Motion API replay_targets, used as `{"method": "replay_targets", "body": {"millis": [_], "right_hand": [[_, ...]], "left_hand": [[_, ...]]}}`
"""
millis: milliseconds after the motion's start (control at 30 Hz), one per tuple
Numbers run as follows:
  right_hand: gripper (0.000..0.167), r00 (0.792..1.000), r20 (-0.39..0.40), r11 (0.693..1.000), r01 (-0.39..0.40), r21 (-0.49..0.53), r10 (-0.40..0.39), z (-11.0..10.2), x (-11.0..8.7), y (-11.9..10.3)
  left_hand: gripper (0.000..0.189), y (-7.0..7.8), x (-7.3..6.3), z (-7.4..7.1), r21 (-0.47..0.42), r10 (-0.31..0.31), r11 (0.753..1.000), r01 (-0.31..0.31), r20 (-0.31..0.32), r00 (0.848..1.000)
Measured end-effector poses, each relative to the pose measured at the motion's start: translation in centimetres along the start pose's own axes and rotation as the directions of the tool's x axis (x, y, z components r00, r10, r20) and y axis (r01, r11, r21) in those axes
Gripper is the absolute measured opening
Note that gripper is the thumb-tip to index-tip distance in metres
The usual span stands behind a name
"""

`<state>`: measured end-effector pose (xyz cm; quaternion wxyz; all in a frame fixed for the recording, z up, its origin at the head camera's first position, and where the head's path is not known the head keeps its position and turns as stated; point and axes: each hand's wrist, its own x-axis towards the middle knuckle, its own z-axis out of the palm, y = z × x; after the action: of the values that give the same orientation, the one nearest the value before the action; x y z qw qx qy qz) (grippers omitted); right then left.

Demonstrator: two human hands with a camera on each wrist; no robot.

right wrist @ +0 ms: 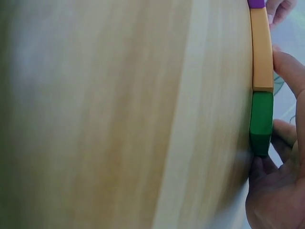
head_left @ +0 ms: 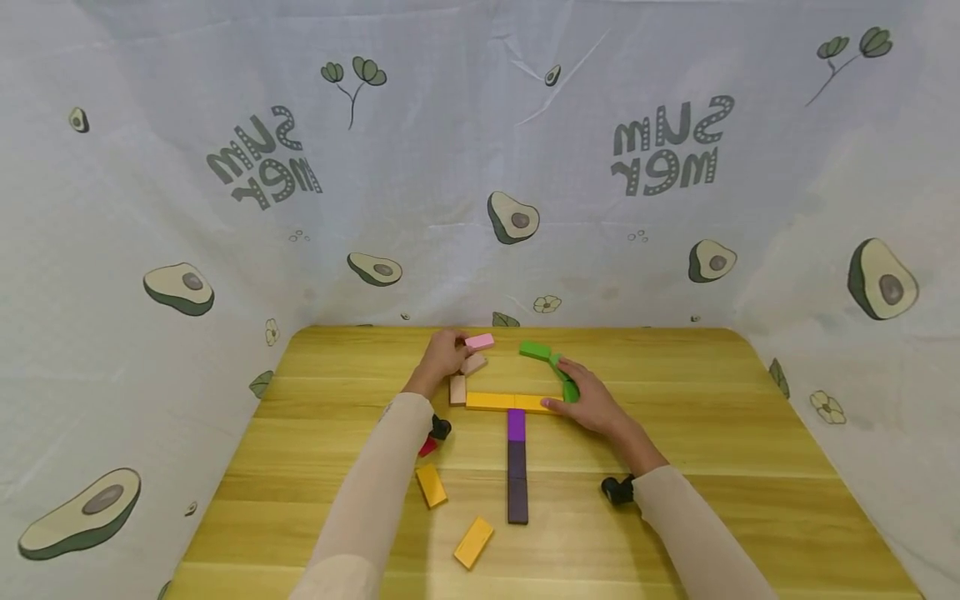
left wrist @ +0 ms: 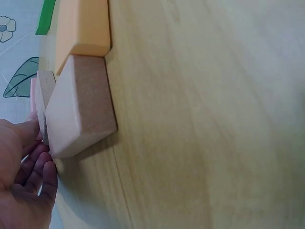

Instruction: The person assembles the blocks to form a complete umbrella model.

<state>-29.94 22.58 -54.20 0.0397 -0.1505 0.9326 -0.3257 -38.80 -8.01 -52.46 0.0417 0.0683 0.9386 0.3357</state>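
My left hand (head_left: 444, 353) pinches the left end of a pink block (head_left: 481, 342) at the back of the table. Just in front of it lie a slanted beige block (head_left: 473, 364) and an upright-set beige block (head_left: 457, 390); in the left wrist view the near beige block (left wrist: 88, 105) meets an orange block (left wrist: 86, 28). My right hand (head_left: 592, 400) spreads over the right side, thumb at the orange row (head_left: 491, 402), fingers along green blocks (head_left: 572, 392). Part of the green pieces is hidden beneath it. In the right wrist view the fingertips rest around the dark green block (right wrist: 261, 114).
A column of a purple block (head_left: 516, 425) and dark blocks (head_left: 517, 500) runs toward me from the orange row. Loose yellow-orange blocks (head_left: 473, 542) lie nearer, with a red block (head_left: 427, 447) partly behind the left wrist. A bright green block (head_left: 535, 350) lies at the back.
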Motion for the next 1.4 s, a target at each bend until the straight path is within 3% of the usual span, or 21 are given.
{"method": "replay_targets", "body": {"millis": [300, 600, 867, 1067, 1400], "right_hand": [[0.092, 1.000, 0.007, 1.000, -0.007, 0.009, 0.007, 0.1, 0.3, 0.1], [0.094, 1.000, 0.012, 1.000, -0.017, 0.004, 0.017, 0.2, 0.3, 0.5], [0.093, 1.000, 0.014, 1.000, -0.015, 0.013, 0.015, 0.2, 0.2, 0.4], [0.092, 1.000, 0.009, 1.000, -0.013, 0.022, 0.013, 0.3, 0.1, 0.1], [0.090, 1.000, 0.010, 1.000, -0.015, 0.027, 0.015, 0.1, 0.1, 0.1]], "left_hand": [[0.036, 0.3, -0.2, -0.5, 0.042, 0.034, 0.999, -0.034, 0.018, 0.999], [0.038, 1.5, -0.5, 0.6, -0.011, 0.111, 0.994, -0.111, 0.028, 0.993], [0.035, 1.9, -0.4, 1.7, 0.012, 0.173, 0.985, -0.174, 0.031, 0.984], [0.034, 1.8, -0.5, 2.1, -0.016, 0.154, 0.988, -0.154, 0.062, 0.986], [0.034, 1.5, -0.2, 2.4, 0.045, 0.146, 0.988, -0.148, 0.061, 0.987]]}}
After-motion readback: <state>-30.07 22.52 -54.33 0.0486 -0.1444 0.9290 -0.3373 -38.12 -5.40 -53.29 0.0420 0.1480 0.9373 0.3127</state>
